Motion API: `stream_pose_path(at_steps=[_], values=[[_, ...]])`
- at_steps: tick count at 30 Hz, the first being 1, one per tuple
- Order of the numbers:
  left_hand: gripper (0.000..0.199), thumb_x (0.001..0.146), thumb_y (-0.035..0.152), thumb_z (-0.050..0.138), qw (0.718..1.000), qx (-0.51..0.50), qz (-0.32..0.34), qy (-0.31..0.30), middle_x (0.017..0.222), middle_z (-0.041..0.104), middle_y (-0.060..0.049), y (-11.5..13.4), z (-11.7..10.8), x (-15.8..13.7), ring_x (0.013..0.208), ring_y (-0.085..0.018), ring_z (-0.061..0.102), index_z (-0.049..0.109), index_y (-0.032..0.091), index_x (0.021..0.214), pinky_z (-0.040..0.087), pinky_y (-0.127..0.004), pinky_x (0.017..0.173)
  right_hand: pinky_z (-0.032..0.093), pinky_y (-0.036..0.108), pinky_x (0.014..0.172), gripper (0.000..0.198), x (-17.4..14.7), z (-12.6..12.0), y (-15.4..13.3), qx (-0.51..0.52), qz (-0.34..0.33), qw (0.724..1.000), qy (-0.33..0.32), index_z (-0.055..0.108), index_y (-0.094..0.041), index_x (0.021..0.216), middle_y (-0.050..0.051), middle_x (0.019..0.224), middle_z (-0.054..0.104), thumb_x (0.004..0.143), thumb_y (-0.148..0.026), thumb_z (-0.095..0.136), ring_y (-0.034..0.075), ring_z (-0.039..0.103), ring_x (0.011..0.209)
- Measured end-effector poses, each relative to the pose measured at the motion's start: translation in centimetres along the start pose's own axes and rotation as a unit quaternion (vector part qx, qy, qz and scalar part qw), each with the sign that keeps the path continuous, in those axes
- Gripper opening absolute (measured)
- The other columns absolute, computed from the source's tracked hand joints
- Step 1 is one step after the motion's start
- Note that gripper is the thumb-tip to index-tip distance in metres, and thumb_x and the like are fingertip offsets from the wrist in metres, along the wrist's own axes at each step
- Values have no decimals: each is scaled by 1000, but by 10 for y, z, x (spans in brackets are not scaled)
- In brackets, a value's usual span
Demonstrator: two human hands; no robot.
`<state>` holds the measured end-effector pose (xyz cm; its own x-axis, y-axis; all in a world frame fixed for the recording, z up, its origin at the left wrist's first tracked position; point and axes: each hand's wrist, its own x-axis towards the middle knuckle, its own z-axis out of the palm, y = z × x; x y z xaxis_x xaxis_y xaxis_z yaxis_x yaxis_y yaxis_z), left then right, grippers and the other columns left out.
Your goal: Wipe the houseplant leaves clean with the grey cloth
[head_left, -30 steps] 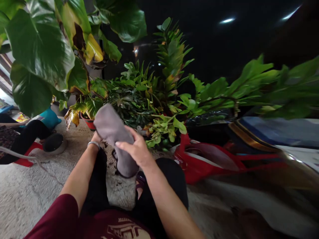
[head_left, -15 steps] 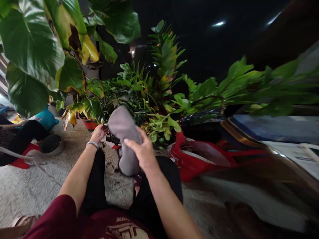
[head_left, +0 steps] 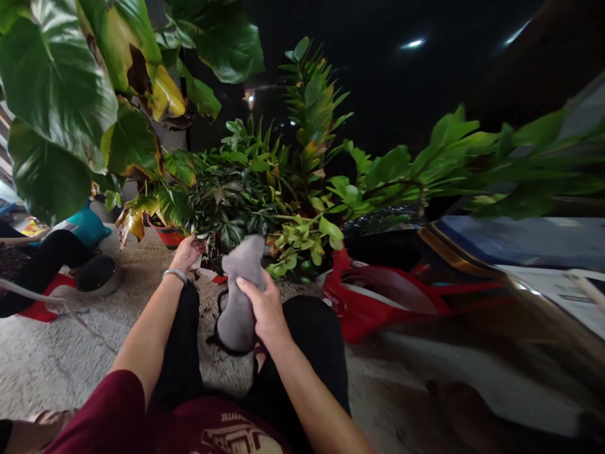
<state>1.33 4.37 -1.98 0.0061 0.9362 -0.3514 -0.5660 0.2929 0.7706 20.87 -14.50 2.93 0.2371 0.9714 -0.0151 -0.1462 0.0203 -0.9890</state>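
Note:
My right hand (head_left: 269, 309) grips a soft grey sleep mask (head_left: 241, 296) with dark edging, its thumb lying across the front. The mask is held upright between my knees, its lower end low over the ground. On the left, my left hand (head_left: 188, 252) reaches to the edge of the plants, palm partly up and fingers loosely stretched out. Its fingertips are close to the low leaves (head_left: 189, 217), and whether they touch them I cannot tell. Below the fingers lies a white and red piece (head_left: 210, 274), partly hidden.
Large broad-leaved plant (head_left: 57, 94) overhangs at left, above a red pot (head_left: 167, 236). A red bag (head_left: 368, 309) stands right of my knee, beside stacked items (head_left: 496, 246). Another person's leg (head_left: 51, 258) is at far left near a dark round bowl (head_left: 98, 275).
My right hand has lowered the sleep mask, and the mask's top has tipped from left toward the right. My left hand stays almost in place.

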Motion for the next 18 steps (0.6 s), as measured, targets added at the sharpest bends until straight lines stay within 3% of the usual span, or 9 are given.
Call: stream_pose_path(at_steps=[4, 7, 9, 13, 16, 18], values=[[21, 94, 25, 52, 1000, -4, 6, 0, 74, 71, -8, -2, 4, -3, 66, -19, 66, 66, 12, 103, 54, -37, 77, 56, 39, 87, 71, 55, 17, -58, 58, -77, 993, 72, 60, -23, 129, 6, 110, 76, 62, -39, 79, 27, 70, 100], [19, 94, 24, 51, 1000, -5, 0, 9, 71, 70, -7, -2, 6, -5, 64, -18, 65, 66, 12, 99, 54, -35, 74, 56, 36, 81, 64, 83, 28, -66, 110, -40, 990, 80, 66, -21, 115, 4, 99, 77, 55, -34, 81, 25, 70, 90], [17, 94, 23, 51, 1000, -16, -3, 17, 70, 69, -7, -1, 6, -5, 61, -17, 65, 65, 13, 93, 53, -32, 69, 56, 35, 74, 54, 76, 28, -47, 147, 31, 986, 78, 69, -20, 104, 2, 87, 77, 53, -34, 81, 23, 70, 80], [13, 90, 15, 52, 997, -69, 9, 24, 64, 66, -4, 4, 2, -6, 59, -17, 65, 63, 15, 84, 53, -29, 66, 54, 34, 62, 46, 23, 16, -6, 178, 154, 967, 100, 69, -20, 93, 0, 73, 74, 51, -35, 84, 22, 67, 65], [11, 83, 9, 54, 995, -101, -1, 1, 60, 63, -3, 7, -1, -9, 62, -18, 67, 63, 15, 79, 55, -32, 70, 55, 35, 63, 50, -3, 15, -12, 168, 150, 972, 65, 69, -20, 99, 1, 75, 75, 53, -36, 85, 23, 68, 65], [10, 80, 9, 55, 993, -115, -5, -18, 64, 66, -5, 7, -1, -9, 63, -18, 67, 63, 14, 78, 55, -32, 71, 56, 35, 70, 54, 3, 23, -31, 151, 87, 984, 33, 69, -22, 107, 2, 84, 77, 57, -36, 84, 24, 70, 75]])
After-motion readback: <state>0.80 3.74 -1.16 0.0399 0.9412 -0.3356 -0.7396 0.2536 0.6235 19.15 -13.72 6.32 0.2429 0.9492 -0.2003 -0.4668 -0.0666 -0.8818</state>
